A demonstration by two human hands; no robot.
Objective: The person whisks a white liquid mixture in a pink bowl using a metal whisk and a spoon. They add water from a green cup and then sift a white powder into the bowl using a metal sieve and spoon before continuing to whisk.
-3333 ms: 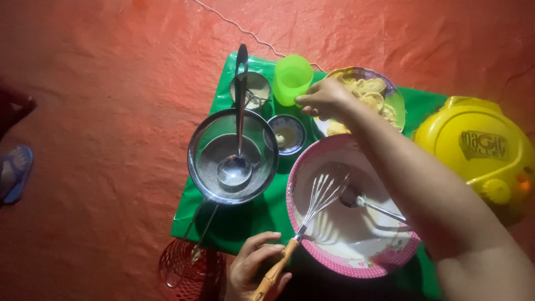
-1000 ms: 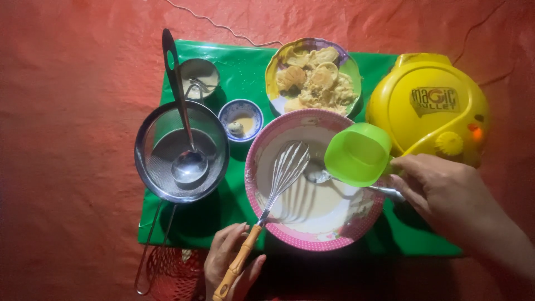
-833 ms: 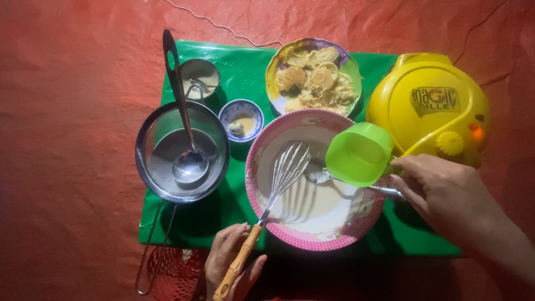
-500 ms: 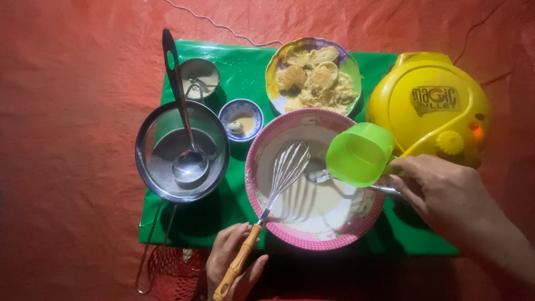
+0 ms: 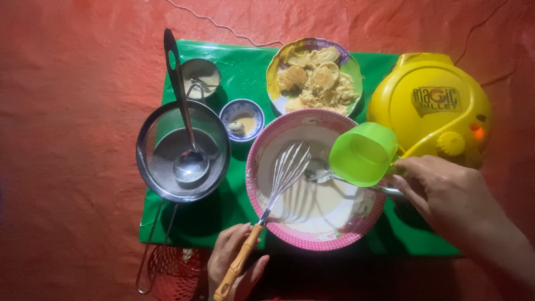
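Observation:
My right hand (image 5: 446,195) holds a green plastic cup (image 5: 363,154) tipped on its side over the right rim of a pink bowl (image 5: 262,214) of pale batter. A metal spoon (image 5: 323,174) lies in the bowl under the cup. My left hand (image 5: 234,265) grips the orange wooden handle of a wire whisk (image 5: 281,175), whose wires rest in the batter.
A green mat (image 5: 245,67) covers a low table on a red floor. On it stand a metal strainer (image 5: 156,139) with a ladle (image 5: 186,159), a small steel cup (image 5: 200,77), a small blue-rimmed bowl (image 5: 242,118), a plate of fried pieces (image 5: 315,75) and a yellow round appliance (image 5: 429,106).
Over three seconds my right hand picked the green cup up from the back of the mat and brought it over the bowl. In the last second almost nothing moved.

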